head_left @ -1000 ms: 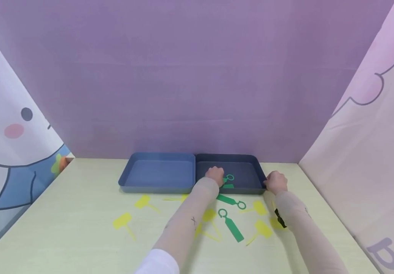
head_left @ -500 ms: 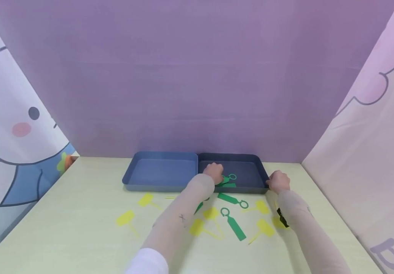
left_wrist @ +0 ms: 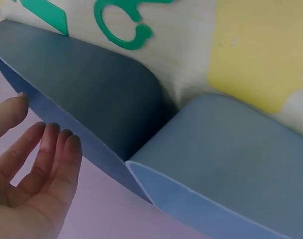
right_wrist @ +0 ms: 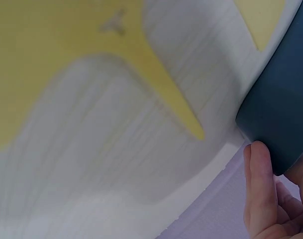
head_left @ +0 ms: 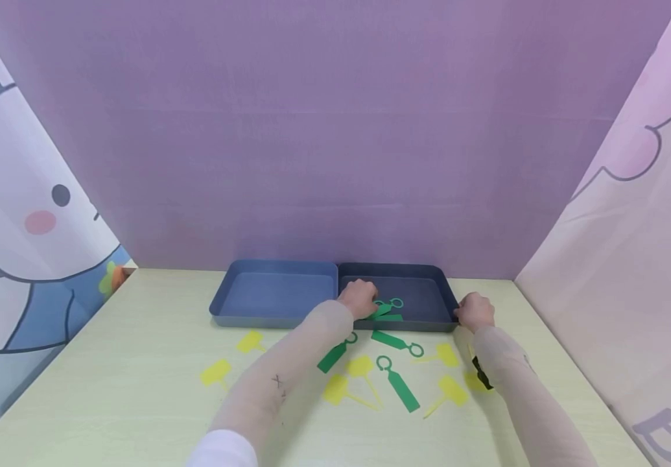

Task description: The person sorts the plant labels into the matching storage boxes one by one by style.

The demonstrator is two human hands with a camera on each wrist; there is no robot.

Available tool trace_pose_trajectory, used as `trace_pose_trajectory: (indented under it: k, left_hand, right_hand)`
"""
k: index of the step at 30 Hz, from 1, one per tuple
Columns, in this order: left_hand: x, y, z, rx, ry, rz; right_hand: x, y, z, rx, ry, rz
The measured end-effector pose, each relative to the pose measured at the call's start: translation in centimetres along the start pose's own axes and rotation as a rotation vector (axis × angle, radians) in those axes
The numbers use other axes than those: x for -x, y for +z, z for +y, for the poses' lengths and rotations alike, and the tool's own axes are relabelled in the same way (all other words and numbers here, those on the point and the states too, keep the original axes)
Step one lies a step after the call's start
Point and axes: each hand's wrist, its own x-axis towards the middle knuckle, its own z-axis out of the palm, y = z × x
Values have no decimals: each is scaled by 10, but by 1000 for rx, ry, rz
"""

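My left hand (head_left: 359, 298) is over the left part of the dark tray (head_left: 417, 292), beside green ring-ended tags (head_left: 383, 311) lying inside it. In the left wrist view its thumb and fingers stand apart, holding nothing, near the dark tray's rim (left_wrist: 91, 84). My right hand (head_left: 475, 311) grips the dark tray's front right corner. The right wrist view shows its fingers (right_wrist: 260, 169) outside the wall and the thumb on the other side.
A blue tray (head_left: 277, 292) adjoins the dark tray on the left. In front lie green tags (head_left: 402, 389) and several yellow T-shaped tags (head_left: 338, 389). One yellow tag (head_left: 475, 381) is partly hidden under my right wrist. A purple backdrop (head_left: 335, 162) rises behind.
My left hand and forearm have shifted left, away from the green tags in the dark tray. A green tag on the table has come into view. My right hand keeps its grip.
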Motion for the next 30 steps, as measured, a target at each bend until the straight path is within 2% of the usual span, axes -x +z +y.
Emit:
trace_pose_trajectory:
  k: [14,18,24,30]
  left_hand:
    - [34,-10,-6,-9,126,21]
    - [46,-12,-11,-15,119,38]
    - [66,-15,-17,52,91,2]
    - [82,-9,-25,19,121,15]
  right_hand:
    - [2,0,-1,-4,-5,-2]
    - [3,-1,-1,-3,-15,-1]
    - [2,-2,-1,4,-19,2]
    - [1,-1,0,-8,-19,-2]
